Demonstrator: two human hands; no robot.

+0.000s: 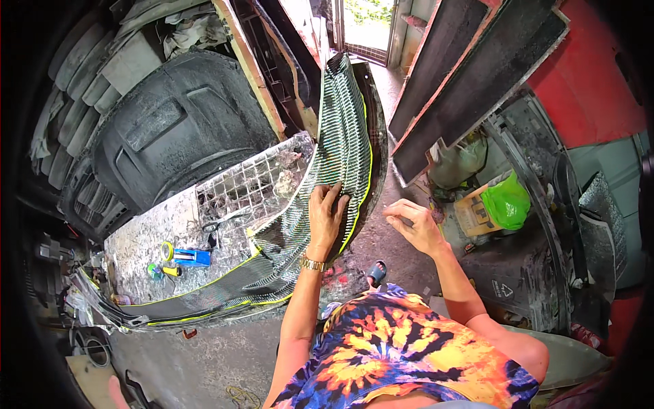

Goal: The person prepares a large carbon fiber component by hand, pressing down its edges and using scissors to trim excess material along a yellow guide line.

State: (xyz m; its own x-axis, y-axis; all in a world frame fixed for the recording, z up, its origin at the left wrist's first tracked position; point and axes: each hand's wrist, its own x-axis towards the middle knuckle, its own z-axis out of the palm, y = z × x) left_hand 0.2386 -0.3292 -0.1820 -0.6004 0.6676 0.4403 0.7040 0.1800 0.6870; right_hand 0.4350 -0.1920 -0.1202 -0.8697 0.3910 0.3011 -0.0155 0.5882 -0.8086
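Patterned black-and-silver woven cloth [334, 146] lines a long, curved mould, with yellow tape [370, 150] along its edge. My left hand [325, 217] rests on the cloth near the mould's bend, fingers spread and slightly bent, touching the weave. A metal-banded watch [313, 264] circles that wrist. To the right of the mould, my right hand [415, 225] is raised in the air, apart from the cloth. Its fingers are curled together at the tips; whether anything small is between them is hidden.
On the worktable [160, 221] lie a blue tape dispenser [192, 257], a yellow tape roll [167, 251] and dark-handled scissors [212, 226]. Behind stands a black hood-shaped panel [184, 136]. Long dark moulds [477, 88] lean at the right, above a bright green bag [507, 202].
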